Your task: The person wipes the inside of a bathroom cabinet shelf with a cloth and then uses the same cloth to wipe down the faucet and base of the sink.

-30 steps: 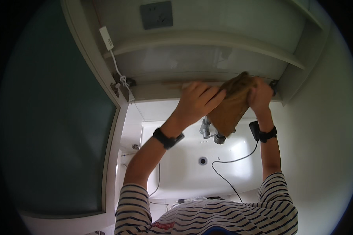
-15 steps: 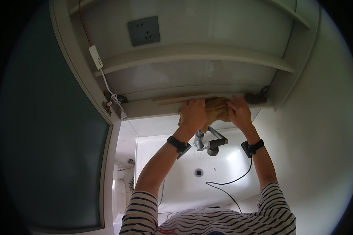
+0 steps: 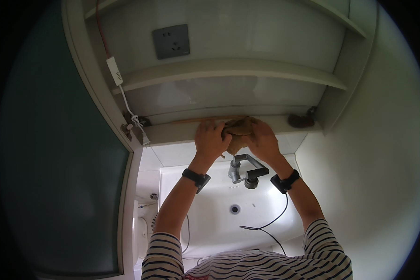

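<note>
Stretching across twelve o'clock from the faucet, the front edge of the shelf is left bare toward nine o'clock; midway along it, a brown cloth is gripped between the half-curled left hand and right hand.

Right of the right hand, a pale wall is rising; left of the left hand, a dark green door is standing; below both, a white sink is reflecting light.
</note>
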`<move>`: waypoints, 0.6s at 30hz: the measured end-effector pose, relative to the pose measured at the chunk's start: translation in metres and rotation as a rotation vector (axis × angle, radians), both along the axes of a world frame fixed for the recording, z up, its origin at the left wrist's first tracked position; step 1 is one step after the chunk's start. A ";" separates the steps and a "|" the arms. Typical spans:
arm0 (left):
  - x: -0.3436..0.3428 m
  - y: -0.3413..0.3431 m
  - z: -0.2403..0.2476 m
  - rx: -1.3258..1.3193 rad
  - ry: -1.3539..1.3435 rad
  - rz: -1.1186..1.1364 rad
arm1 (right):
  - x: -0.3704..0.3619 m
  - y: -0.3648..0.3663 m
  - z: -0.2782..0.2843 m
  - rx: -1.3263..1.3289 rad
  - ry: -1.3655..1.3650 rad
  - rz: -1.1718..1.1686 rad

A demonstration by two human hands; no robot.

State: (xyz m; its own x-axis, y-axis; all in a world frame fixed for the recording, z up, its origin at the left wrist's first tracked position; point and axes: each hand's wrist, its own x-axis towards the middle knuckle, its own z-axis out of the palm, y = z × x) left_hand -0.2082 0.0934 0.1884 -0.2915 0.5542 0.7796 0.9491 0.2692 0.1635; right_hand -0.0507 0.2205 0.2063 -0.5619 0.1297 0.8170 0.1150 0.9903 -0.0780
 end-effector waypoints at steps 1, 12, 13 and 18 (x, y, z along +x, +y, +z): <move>0.000 0.000 -0.001 -0.003 0.000 -0.002 | -0.004 -0.004 0.000 -0.020 -0.027 -0.013; 0.075 0.054 -0.007 -0.113 0.268 -0.283 | 0.062 0.054 -0.007 0.032 -0.094 -0.239; 0.081 0.063 -0.009 -0.131 0.257 -0.290 | 0.071 0.058 -0.004 0.067 -0.127 -0.287; 0.100 0.100 -0.011 -0.158 0.237 -0.303 | 0.072 0.079 -0.021 0.193 -0.090 -0.422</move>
State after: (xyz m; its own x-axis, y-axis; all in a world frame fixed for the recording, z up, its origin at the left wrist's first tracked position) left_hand -0.1084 0.1936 0.1775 0.0805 0.7053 0.7044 0.9957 -0.0239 -0.0898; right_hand 0.0208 0.2998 0.1852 -0.5625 0.2122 0.7991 0.5086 0.8508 0.1321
